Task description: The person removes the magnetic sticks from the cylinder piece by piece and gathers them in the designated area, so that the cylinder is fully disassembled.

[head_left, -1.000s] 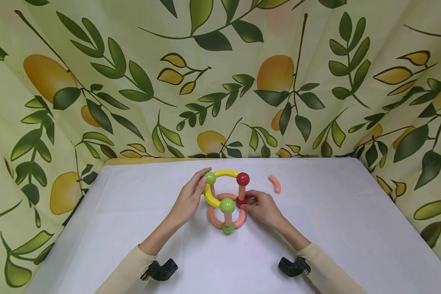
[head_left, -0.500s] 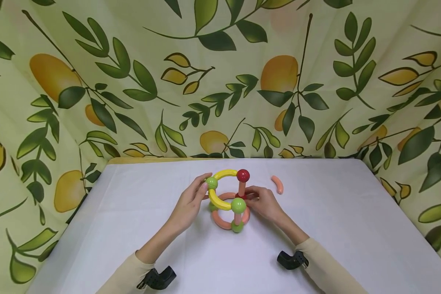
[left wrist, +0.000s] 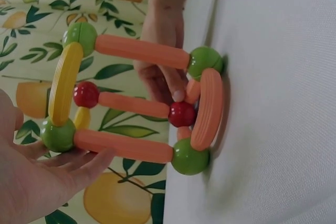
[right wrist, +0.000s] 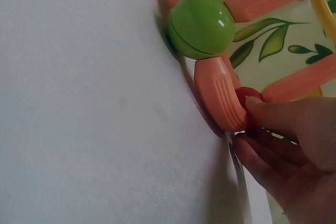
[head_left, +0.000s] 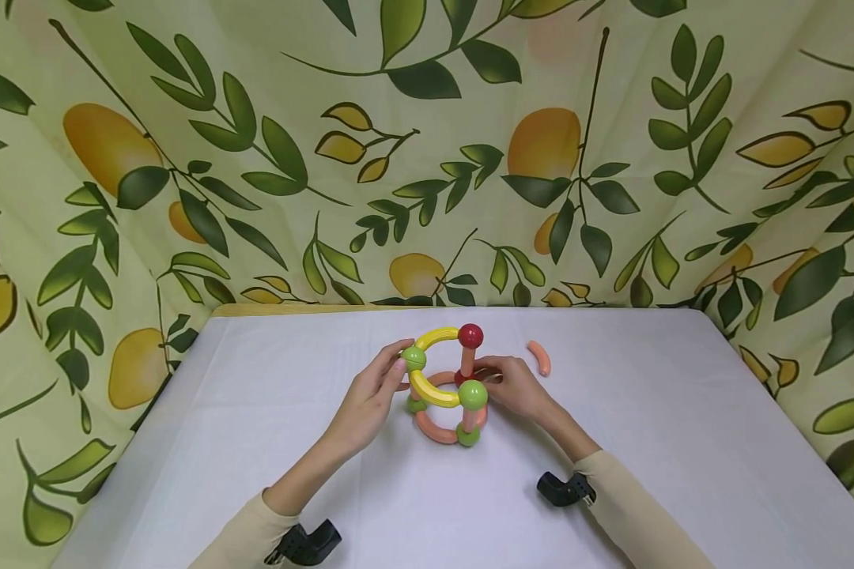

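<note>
A magnetic ball-and-rod frame stands upright on the white tabletop. Its lower ring has orange curved rods (head_left: pixel 437 431), and straight orange rods (left wrist: pixel 123 146) rise to the upper balls. Two yellow curved rods (head_left: pixel 436 391) link the upper left green ball (head_left: pixel 414 359) to the upper red ball (head_left: pixel 470 336) and the front green ball (head_left: pixel 473 394). My left hand (head_left: pixel 364 401) holds the upper left green ball, thumb in front and fingers behind. My right hand (head_left: pixel 518 389) pinches the lower red ball (left wrist: pixel 182 114) at the frame's far right; fingers partly cover it in the right wrist view.
One loose orange curved rod (head_left: pixel 538 358) lies on the table behind my right hand. A leaf-and-fruit patterned curtain (head_left: pixel 413 158) hangs behind and along both sides of the white-covered table (head_left: pixel 648 427).
The frame has turned in my hands: its front green balls have shifted right, and the upper left one slightly nearer. Both hands stay on it. The whole view has also shifted a little.
</note>
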